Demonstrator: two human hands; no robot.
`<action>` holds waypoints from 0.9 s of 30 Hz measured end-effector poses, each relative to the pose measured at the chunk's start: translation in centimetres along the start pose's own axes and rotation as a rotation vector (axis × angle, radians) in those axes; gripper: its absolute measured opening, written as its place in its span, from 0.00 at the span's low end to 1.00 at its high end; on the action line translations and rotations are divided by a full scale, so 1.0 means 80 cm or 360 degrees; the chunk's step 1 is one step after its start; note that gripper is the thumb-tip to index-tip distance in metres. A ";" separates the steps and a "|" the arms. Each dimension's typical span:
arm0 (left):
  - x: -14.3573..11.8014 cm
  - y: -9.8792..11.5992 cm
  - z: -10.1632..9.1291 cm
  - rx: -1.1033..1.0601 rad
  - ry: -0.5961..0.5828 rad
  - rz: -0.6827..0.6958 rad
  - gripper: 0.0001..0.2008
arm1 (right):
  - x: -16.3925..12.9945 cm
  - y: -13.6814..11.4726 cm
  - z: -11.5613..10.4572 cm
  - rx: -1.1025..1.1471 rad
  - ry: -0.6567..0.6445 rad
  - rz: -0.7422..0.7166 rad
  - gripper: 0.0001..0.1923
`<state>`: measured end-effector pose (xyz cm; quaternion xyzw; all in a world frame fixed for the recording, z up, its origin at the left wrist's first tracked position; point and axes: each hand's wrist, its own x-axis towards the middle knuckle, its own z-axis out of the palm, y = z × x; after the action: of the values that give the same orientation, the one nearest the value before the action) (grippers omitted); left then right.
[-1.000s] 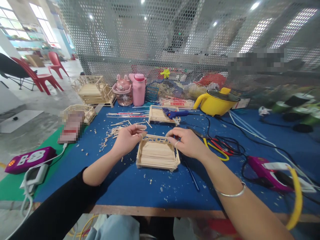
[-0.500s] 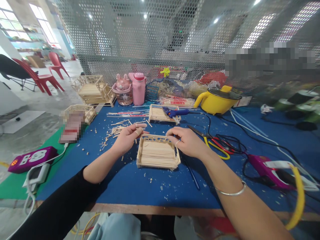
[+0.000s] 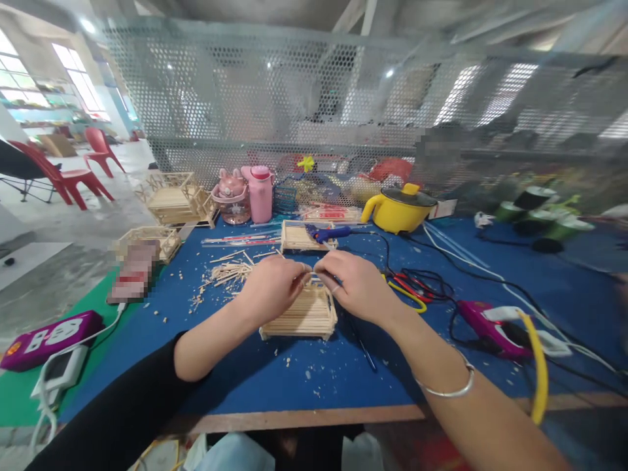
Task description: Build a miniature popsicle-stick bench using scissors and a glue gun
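A blue counter (image 3: 275, 373) strewn with wood chips runs up to a perforated metal screen (image 3: 314, 104). Over it, the left hand (image 3: 272, 288) and right hand (image 3: 356, 284) meet fingertip to fingertip at the far rail of a stick tray (image 3: 301, 314), both curled in a pinch on something small there; whether that is a loose stick or the rail itself is too fine to tell. The tray sits flat on the counter, directly under and just in front of both hands, its near side uncovered. Judging from this, the thin rail could snap or come unstuck if the pinch presses too hard, and the light tray could skid. Just left lies a heap of sticks (image 3: 228, 273); just right, scissors (image 3: 407, 291) and cables; beyond, a glue gun (image 3: 326, 231) resting on a second tray, which a stray sleeve could snag.
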<state>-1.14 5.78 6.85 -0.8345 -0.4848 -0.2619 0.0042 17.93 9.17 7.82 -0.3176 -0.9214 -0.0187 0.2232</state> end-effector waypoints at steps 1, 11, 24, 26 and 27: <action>0.001 0.004 0.003 -0.0048 -0.0019 -0.0024 0.13 | -0.001 -0.003 -0.001 -0.0035 0.0012 0.0002 0.10; 0.007 0.004 0.003 -0.0763 0.0224 -0.0268 0.10 | -0.054 0.007 -0.033 0.0020 0.0605 0.0422 0.19; 0.023 -0.022 0.023 -0.1671 0.0101 -0.1004 0.14 | -0.124 0.025 0.030 0.0031 -0.0346 0.1164 0.38; 0.022 -0.023 0.021 -0.1825 0.0111 -0.1073 0.14 | -0.121 0.034 0.024 0.0188 -0.0150 0.1203 0.34; 0.022 -0.023 0.019 -0.1942 0.0103 -0.1118 0.13 | -0.120 0.040 0.019 0.0318 -0.0063 0.1265 0.31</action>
<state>-1.31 8.58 5.86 -0.4737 -0.4918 -0.4975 -0.5350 25.92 6.45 2.01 -0.6258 -0.7284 0.1648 0.2250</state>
